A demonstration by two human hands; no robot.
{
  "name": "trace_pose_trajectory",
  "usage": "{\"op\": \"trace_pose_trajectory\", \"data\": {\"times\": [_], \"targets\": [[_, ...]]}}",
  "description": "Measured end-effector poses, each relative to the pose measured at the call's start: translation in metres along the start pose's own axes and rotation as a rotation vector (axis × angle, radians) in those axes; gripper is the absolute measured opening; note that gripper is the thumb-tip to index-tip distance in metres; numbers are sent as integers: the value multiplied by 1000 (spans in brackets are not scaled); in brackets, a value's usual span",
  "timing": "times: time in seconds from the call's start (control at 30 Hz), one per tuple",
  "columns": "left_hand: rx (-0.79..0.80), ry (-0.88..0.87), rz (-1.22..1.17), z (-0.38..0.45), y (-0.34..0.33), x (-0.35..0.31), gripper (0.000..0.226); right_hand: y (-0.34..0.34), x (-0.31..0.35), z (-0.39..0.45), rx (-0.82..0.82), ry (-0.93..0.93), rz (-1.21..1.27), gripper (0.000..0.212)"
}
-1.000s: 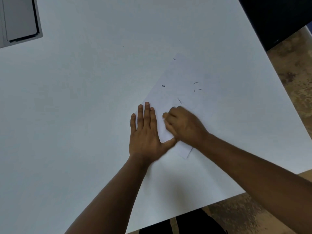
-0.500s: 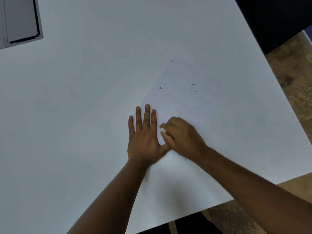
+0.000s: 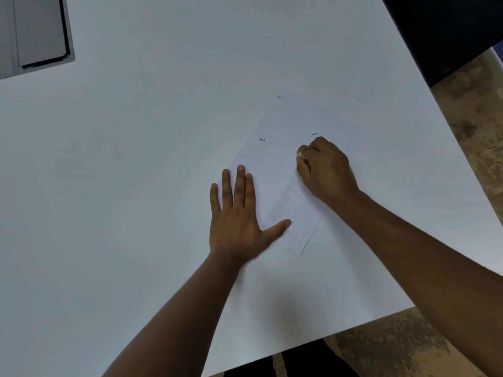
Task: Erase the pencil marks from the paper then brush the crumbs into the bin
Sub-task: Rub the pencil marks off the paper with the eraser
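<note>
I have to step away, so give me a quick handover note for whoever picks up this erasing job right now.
Left hand: flat, fingers straight, pressing the paper's left edge to pin it to the table.
Right hand: curled, its grip on something small and pale at the fingertips, likely the eraser, working mid-sheet.
Done: faint lines near the bottom of the sheet look rubbed out.
Left: dark specks on the upper sheet, marks or crumbs, I cannot tell. Clear them, then brush the crumbs into the bin; no bin is in view, so find it first.
</note>
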State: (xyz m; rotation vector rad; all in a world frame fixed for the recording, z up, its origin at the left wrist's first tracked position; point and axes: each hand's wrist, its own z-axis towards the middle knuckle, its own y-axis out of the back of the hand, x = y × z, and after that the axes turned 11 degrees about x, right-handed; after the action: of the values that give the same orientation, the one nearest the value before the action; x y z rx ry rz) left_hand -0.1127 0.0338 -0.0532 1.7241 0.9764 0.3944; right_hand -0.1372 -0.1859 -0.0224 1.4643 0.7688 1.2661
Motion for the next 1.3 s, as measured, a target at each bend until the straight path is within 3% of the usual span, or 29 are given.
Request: {"op": "trace_pose_trajectory", "data": {"times": [0.07, 0.27, 0.4, 0.53, 0.6, 0.83, 0.9, 1.0, 1.13, 1.2, 1.3], "targets": [[-2, -4, -2, 1, 0, 0, 118, -4, 16, -12, 33, 22, 83, 24], [-45, -40, 6, 0, -3, 3, 92, -24, 65, -58, 268, 348, 177, 17], [-1, -13, 10, 1, -1, 0, 117, -16, 23, -22, 113, 234, 21, 23], [3, -1, 3, 0, 2, -1, 118, -1, -6, -7, 14, 2, 8, 28], [4, 0, -5, -1, 1, -1, 118, -2, 4, -11, 16, -30, 61, 28], [-37, -39, -10, 0, -3, 3, 113, -28, 59, -44, 228, 353, 141, 20], [-8, -13, 2, 0, -1, 0, 119, -28, 39, -26, 139, 303, 39, 25], [24, 11, -4, -1, 2, -2, 121, -14, 1, 1, -10, 87, -45, 26], [15, 5, -14, -1, 2, -1, 121, -7, 1, 8, -47, -24, 24, 25], [-10, -2, -26, -1, 1, -1, 121, -10, 20, -5, -23, 30, 72, 25], [-54, -30, -25, 1, -3, 1, 118, -21, 54, -34, 132, 260, 136, 25]]}}
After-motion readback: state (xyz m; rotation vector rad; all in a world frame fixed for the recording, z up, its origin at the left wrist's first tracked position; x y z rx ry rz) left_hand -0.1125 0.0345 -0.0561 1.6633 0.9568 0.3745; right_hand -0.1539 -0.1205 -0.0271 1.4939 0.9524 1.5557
